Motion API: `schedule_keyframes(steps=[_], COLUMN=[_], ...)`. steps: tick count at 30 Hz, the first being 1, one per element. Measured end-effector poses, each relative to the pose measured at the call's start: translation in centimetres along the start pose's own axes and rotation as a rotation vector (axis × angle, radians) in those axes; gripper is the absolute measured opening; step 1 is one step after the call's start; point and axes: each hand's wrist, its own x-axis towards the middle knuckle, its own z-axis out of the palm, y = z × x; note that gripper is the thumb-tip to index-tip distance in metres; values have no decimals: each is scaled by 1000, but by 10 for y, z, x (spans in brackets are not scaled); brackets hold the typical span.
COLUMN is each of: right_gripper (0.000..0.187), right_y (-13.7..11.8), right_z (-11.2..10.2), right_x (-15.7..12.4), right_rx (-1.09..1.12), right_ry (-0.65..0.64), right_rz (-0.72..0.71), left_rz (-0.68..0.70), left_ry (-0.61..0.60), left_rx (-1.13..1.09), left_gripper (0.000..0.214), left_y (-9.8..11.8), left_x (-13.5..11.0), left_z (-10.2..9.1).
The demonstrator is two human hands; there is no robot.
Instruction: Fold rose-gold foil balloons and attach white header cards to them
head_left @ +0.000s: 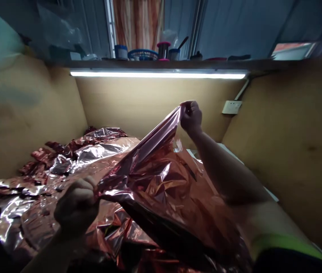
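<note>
While the left hand (77, 204) grips one edge of the foil (161, 174), the right hand (192, 117) pinches another in open air.

No readable text, labels or numbers anywhere.

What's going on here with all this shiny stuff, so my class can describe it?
A person's left hand and right hand grip a shiny reddish sheet, pulled up between them. The right hand is raised higher. More crinkled foil lies heaped toward the left, below a lit tube light.
</note>
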Motion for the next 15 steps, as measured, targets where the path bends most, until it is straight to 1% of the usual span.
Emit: schedule_keyframes(steps=[2,3,5,6,8,10,11,12,13,15], right_gripper=[11,9,8,9,9,9,9,9,9,10], right_y=[-2,-2,0,2,6,8,9,9,8,6], right_z=[-7,-9,-12,-13,-13,-14,-15,-16,-18,-23], right_x=[1,1,2,3,5,7,8,9,10,11], right_rx=[-58,-65,-55,-41,-12,-6,-15,-28,-43,-68], right_ry=[55,77,134,158,144,83,70,78,98,116], right_rz=[-54,-68,-76,-75,-79,-103,-118,-132,-142,-149], left_rz=[7,-16,-71,-100,-164,-229,-246,-236,-186,-23], left_ry=[61,58,56,77,97,16,-16,-17,-8,-40], left_rx=[-25,-16,46,85,92,14,-15,-12,15,81], left_gripper=[25,23,19,19,25,27,22,17,15,15], left_y=[-1,-1,-4,-7,-14,-20,-21,-21,-18,-10], left_x=[1,1,4,7,15,21,23,22,20,11], left_z=[-3,-4,1,6,20,33,37,38,35,24])
